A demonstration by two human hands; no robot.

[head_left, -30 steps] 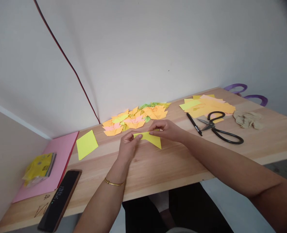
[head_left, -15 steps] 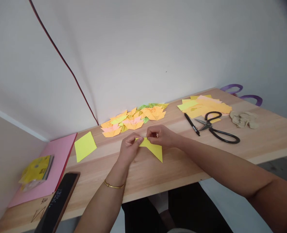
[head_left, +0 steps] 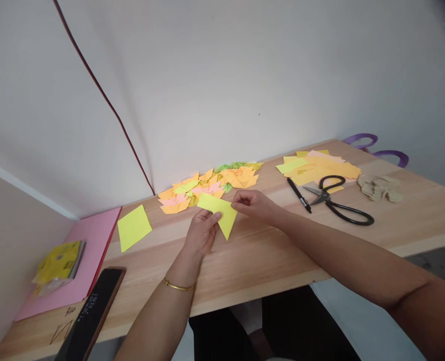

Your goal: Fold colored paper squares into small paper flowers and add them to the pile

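A folded piece of yellow paper [head_left: 222, 210] is held up over the wooden table, with one pointed corner hanging down. My left hand [head_left: 202, 228] pinches its left part, thumb on top. At its right edge, the thumb and fingertips of my right hand [head_left: 251, 204] are closed on the paper. Just behind it lie several folded paper shapes [head_left: 209, 188] in orange, pink, yellow and green, some with small dots drawn on them. A yellow paper square [head_left: 135, 227] lies flat to the left.
On the right are loose paper sheets [head_left: 318, 165], a black pen [head_left: 299, 194], black-handled scissors [head_left: 333, 200] and a crumpled beige cloth [head_left: 379, 188]. At left, a pink board [head_left: 90, 240] bears a yellow packet [head_left: 59, 263]; a dark phone-like device [head_left: 94, 311] lies in front.
The yellow paper has been turned in my hands; its hanging point has shifted left, and its upper left corner now rises above my left hand.
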